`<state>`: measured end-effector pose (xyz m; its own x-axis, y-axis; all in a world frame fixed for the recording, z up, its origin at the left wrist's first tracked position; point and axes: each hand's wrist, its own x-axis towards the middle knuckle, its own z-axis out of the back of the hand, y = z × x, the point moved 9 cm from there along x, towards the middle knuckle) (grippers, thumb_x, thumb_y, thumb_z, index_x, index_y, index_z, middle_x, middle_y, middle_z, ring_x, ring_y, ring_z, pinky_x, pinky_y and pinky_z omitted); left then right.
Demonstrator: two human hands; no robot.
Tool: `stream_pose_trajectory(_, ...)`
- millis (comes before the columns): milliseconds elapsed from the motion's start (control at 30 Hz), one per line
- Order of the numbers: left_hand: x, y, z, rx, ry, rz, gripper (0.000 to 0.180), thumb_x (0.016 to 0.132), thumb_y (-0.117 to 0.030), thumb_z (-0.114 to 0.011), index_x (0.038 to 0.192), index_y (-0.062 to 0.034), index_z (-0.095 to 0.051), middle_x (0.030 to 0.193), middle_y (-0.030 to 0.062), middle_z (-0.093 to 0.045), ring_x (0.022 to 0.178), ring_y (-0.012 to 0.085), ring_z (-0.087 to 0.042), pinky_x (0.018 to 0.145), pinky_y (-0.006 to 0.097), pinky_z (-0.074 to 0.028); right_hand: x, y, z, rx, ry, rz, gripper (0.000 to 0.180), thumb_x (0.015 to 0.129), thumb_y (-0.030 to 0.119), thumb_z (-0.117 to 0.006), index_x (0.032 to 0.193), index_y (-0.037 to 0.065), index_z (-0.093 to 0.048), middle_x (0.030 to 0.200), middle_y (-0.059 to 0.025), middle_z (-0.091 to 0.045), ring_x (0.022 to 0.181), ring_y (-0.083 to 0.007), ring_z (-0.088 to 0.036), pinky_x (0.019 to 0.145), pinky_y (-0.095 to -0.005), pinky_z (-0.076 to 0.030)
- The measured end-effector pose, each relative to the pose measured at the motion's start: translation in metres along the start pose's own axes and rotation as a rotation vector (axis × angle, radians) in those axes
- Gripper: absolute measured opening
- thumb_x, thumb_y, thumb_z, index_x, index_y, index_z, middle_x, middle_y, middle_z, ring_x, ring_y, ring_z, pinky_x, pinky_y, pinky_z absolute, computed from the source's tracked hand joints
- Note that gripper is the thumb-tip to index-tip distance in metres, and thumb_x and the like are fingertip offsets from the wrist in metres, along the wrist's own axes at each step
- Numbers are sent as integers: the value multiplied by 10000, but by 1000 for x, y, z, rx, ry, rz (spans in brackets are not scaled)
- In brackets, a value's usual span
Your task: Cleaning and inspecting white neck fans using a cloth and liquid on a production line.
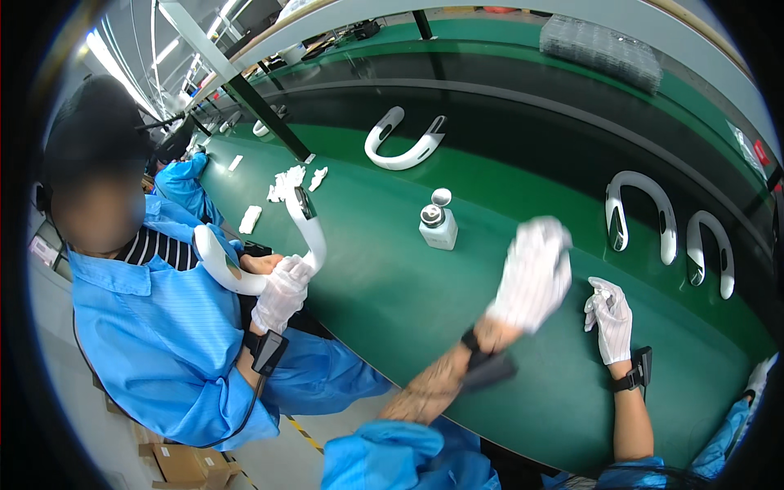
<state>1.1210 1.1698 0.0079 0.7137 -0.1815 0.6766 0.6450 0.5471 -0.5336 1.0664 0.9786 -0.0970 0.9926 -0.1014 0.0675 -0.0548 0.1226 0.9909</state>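
Observation:
My left hand (535, 276), in a white striped glove, hovers above the green table, smeared by motion. Its fingers cannot be made out clearly. Further right, my right hand (611, 322), gloved the same way, rests close to the tabletop with its fingers curled in. Whatever lies between those fingers is hidden. A small white pump bottle (439, 229) with its round lid flipped up stands to the left of my left hand. Beyond my right hand lie two white U-shaped devices, one larger (668, 220) and one nearer the right edge (727, 261).
At my left a co-worker in blue (163, 327) holds another white U-shaped device (314, 237). One more such device (400, 159) lies at the back by the dark belt (506, 106). Crumpled white cloths (286, 181) lie far left. Another person's gloved hand (761, 376) shows at right.

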Motion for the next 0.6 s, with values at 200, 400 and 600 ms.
stream_pose_trajectory(200,109,161,-31,438,-177,357,448,789,-114,-735,1231,-51,-711,1368,203,-583,1316,406,-532,1065,492,-520,7,-3,-15,73,27,-14,289,1081,62,-560,1354,-9,-624,874,-45,-638,674,-78,-566,597,-222,-481)
stream_pose_trajectory(400,116,246,-48,737,-217,419,573,735,-177,-781,1277,-19,-688,1398,272,-565,1329,433,-539,1122,526,-448,20,-19,-10,71,12,-78,292,1047,27,-590,1328,32,-666,865,-37,-659,666,-63,-571,589,-223,-489)
stream_pose_trajectory(600,140,271,-10,953,-271,544,676,751,-170,-774,1391,-35,-607,1389,185,-536,1382,371,-476,1182,526,-349,28,-22,-18,71,39,-93,286,1077,76,-572,1350,26,-642,859,-40,-651,673,-65,-570,589,-220,-483)
